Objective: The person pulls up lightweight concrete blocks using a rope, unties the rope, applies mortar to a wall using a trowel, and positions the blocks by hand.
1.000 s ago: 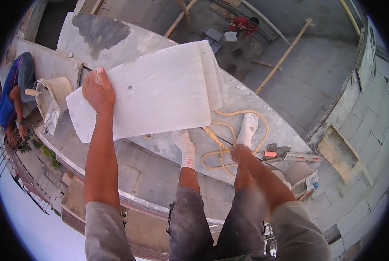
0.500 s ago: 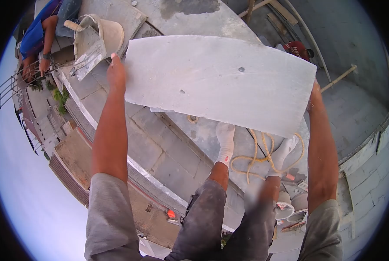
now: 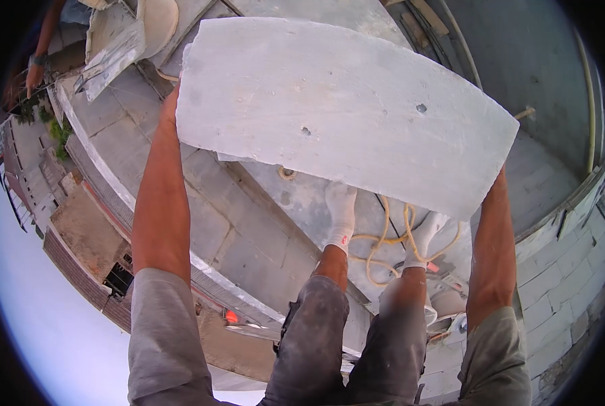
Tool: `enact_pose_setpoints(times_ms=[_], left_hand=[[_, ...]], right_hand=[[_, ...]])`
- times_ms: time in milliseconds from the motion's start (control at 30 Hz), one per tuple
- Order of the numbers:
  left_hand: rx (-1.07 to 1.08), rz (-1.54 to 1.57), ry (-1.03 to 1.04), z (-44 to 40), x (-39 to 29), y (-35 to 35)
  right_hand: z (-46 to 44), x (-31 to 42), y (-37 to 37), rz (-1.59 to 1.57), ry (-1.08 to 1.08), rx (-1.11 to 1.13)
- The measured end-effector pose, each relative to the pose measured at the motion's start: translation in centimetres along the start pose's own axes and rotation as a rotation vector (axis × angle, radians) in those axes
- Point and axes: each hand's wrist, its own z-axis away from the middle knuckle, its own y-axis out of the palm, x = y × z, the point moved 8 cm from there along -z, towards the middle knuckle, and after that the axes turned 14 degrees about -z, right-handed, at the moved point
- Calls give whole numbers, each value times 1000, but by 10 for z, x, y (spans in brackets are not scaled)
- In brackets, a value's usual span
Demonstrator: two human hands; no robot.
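Head view: I see the slab (image 3: 336,108) stretching left to right, left hand (image 3: 171,103) and right hand (image 3: 501,176) gripping its ends.

Matt, pitted stone-like slab (image 3: 343,115), twisted fibrous rope (image 3: 409,234), dusty cloth shorts (image 3: 314,325), knit socks (image 3: 341,213)

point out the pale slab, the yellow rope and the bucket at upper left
pale slab (image 3: 343,111): head view, middle of its broad face
yellow rope (image 3: 409,235): head view, a strand between the feet
bucket (image 3: 161,26): head view, outer wall
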Motion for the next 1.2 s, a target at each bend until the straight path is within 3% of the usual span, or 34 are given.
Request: enact_pose_setpoints(times_ms=[67,167,267,400,567,667,800,867,1000,1067,1167,1200], left_hand=[[-79,-52,-3,8,-1,-1],[60,55,47,7,-12,5],[146,-51,13,-10,-8,-11],[161,-67,14,29,-9,-2],[193,61,-103,52,54,-22],[133,211,-92,76,76,-16],[78,160,-66,100,56,2],[9,142,-48,88,69,-13],[-215,195,-26,90,83,-43],[-372,178,75,89,120,-81],[-685,-48,-109,146,203,-108],[-612,-467,-163,164,231,-106]], right_hand=[[11,-4,-5,-53,-4,-3],[38,-24,-22,-194,-13,-20],[74,-64,-41,-349,-14,-57],[125,-102,-50,-491,-37,-91],[191,-88,-28,-303,-78,-153],[194,-66,-18,-290,-86,-51],[171,-32,3,-144,-95,-79],[156,-18,9,-80,-104,-160],[141,2,34,7,-126,-33],[137,4,36,98,-189,28],[132,5,34,141,-212,42],[131,3,32,123,-200,35]])
